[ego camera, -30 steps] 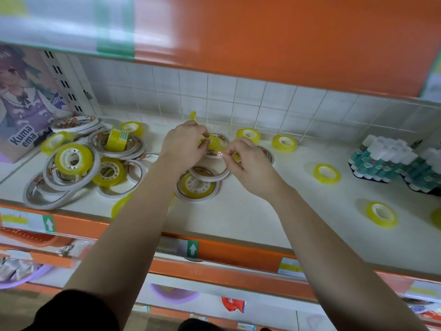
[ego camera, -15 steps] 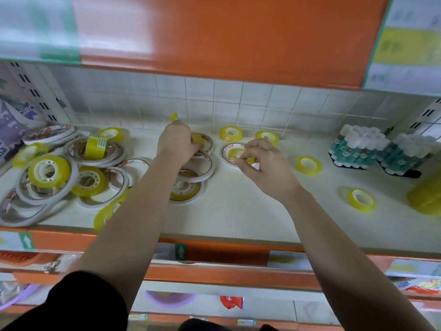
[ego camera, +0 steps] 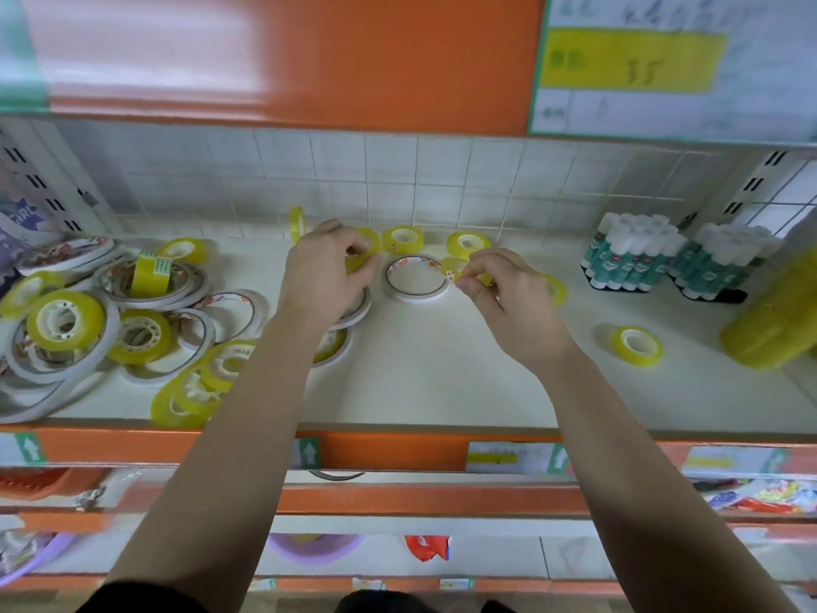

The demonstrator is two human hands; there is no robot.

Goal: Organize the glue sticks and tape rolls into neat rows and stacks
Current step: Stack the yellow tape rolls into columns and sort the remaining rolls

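left hand (ego camera: 327,272) fingers pinch small yellow roll (ego camera: 370,247) | right hand (ego camera: 513,298) fingers pinch second yellow roll (ego camera: 453,265) | white tape ring (ego camera: 415,297) flat on shelf (ego camera: 442,369) between hands | back-row roll (ego camera: 402,238) just beyond fingers, wall side, left hand nearer | next probably: place held rolls there

stationery shop, price labels (ego camera: 632,59) on shelving (ego camera: 389,451)

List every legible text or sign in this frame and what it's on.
"35": handwritten on the yellow band of the price sign, blurred, so only probable.
"GIRL": on the poster, far left, cut off.
White up arrows, no words: shelf-edge labels.
Unreadable: the other writing on the price sign; print on the tape rolls and glue sticks.
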